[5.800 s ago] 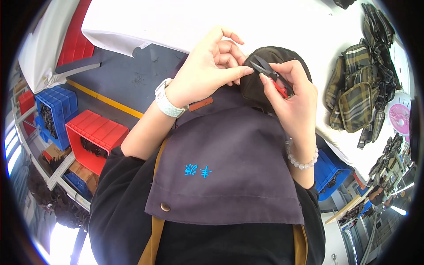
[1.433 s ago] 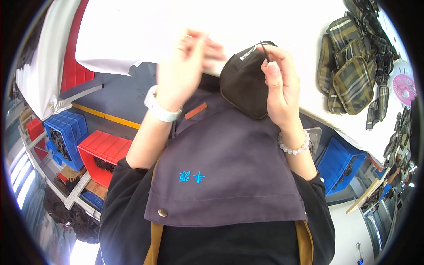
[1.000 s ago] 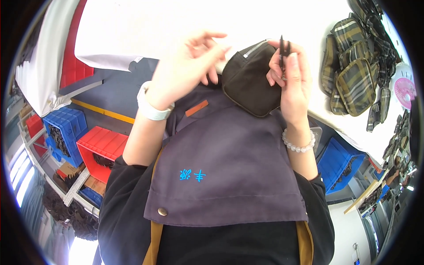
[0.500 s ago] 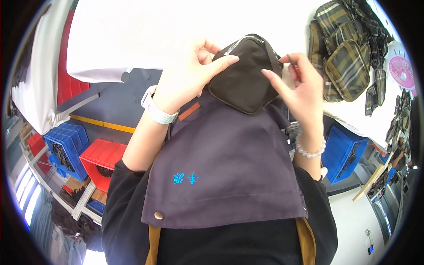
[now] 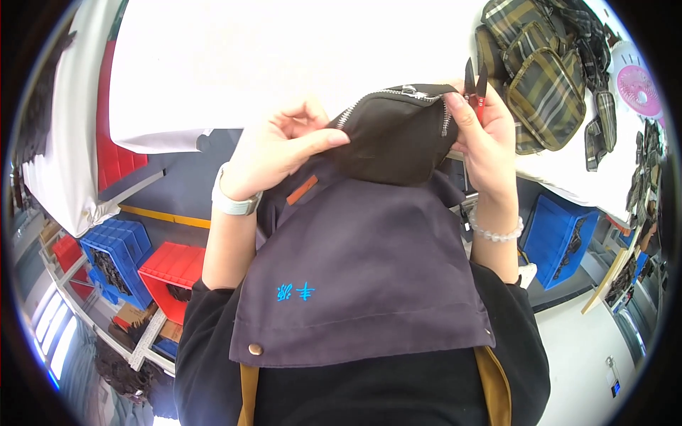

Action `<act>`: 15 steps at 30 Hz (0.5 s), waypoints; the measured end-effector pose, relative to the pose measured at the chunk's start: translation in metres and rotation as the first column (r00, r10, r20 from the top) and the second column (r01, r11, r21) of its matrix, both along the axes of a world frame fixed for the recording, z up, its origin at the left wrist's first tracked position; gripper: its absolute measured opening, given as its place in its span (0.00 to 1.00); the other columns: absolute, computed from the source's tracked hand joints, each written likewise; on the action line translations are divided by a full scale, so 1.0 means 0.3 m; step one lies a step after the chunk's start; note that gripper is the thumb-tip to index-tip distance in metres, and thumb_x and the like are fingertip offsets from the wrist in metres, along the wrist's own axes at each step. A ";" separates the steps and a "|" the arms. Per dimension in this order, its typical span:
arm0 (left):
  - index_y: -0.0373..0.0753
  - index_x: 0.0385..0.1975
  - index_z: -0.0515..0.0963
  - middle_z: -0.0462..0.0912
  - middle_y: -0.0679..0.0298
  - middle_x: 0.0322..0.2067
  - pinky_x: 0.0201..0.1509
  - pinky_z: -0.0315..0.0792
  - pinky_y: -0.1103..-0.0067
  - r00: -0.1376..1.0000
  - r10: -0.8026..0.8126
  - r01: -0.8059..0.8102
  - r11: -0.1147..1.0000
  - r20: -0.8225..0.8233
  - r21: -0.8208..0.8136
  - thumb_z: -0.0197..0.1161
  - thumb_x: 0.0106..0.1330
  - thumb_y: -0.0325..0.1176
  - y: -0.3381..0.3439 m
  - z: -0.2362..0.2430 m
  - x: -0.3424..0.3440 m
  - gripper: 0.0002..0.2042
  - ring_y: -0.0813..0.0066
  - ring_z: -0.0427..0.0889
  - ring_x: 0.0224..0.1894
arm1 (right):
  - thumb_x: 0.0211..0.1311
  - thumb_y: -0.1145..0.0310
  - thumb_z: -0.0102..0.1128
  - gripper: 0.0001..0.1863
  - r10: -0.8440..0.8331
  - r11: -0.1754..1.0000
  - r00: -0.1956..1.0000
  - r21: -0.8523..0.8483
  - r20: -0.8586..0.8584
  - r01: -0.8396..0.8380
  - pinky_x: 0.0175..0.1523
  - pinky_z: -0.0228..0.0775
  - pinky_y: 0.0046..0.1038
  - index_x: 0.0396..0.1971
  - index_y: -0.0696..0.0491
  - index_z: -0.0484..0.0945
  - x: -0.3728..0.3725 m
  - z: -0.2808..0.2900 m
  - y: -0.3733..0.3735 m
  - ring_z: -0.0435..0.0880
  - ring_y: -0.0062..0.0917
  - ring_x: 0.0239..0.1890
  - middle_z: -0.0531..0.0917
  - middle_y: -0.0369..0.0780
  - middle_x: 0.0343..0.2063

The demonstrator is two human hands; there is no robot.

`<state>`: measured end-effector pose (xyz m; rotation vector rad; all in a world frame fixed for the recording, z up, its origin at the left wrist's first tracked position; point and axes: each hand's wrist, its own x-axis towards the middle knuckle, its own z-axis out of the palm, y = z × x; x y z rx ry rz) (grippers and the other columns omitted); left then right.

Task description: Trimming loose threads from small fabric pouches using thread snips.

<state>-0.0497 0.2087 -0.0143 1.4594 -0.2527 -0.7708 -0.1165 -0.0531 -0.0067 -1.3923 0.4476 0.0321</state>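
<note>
Between my hands is a small dark brown zippered pouch [image 5: 394, 145], held over the near edge of the white table and above my apron. A silver zipper [image 5: 408, 93] runs along its top, with the slider near the middle. My left hand [image 5: 295, 145] pinches the pouch's left edge between thumb and fingers. At the upper right corner, my right hand [image 5: 483, 135] grips the pouch with the thumb on the zipper side. Small thread snips [image 5: 479, 99] with red handles and dark blades are tucked in the right hand too, blades pointing away from me.
Plaid pouches [image 5: 547, 99] lie piled at the right of the white table [image 5: 284, 57]. Beyond them stands a pink and white fan [image 5: 637, 91]. Blue crates [image 5: 561, 238] and a red crate [image 5: 174, 273] holding dark pieces sit below table level on both sides.
The pouch has come lower and tipped, so its zippered top now faces me more. My left hand moved left and down to its edge; the snips in my right hand now show clearly.
</note>
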 end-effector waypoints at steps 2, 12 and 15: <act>0.41 0.27 0.73 0.75 0.73 0.30 0.35 0.65 0.87 0.993 0.020 -0.005 0.993 0.120 -0.122 0.69 0.65 0.23 0.039 -0.029 0.010 0.10 0.89 0.70 0.32 | 0.71 0.68 0.62 0.07 0.055 0.983 0.998 0.174 0.034 -0.060 0.20 0.51 0.10 0.42 0.55 0.78 -0.002 0.004 -0.019 0.63 0.03 0.18 0.78 0.28 0.24; 0.40 0.30 0.75 0.80 0.68 0.37 0.42 0.72 0.84 0.983 0.126 -0.153 0.962 -0.133 -0.225 0.64 0.70 0.29 0.052 -0.056 0.010 0.07 0.86 0.75 0.36 | 0.70 0.65 0.63 0.11 0.246 0.881 0.969 0.407 0.037 -0.239 0.23 0.55 0.12 0.44 0.56 0.79 0.027 0.050 -0.003 0.63 0.06 0.18 0.76 0.26 0.23; 0.38 0.38 0.79 0.83 0.67 0.39 0.48 0.73 0.81 0.969 0.120 -0.188 0.925 -0.216 -0.331 0.62 0.73 0.34 0.034 -0.060 0.007 0.06 0.84 0.79 0.40 | 0.69 0.65 0.64 0.15 0.346 0.938 0.936 -0.050 0.067 -0.344 0.31 0.65 0.13 0.48 0.58 0.78 0.033 0.055 0.038 0.74 0.10 0.25 0.80 0.29 0.27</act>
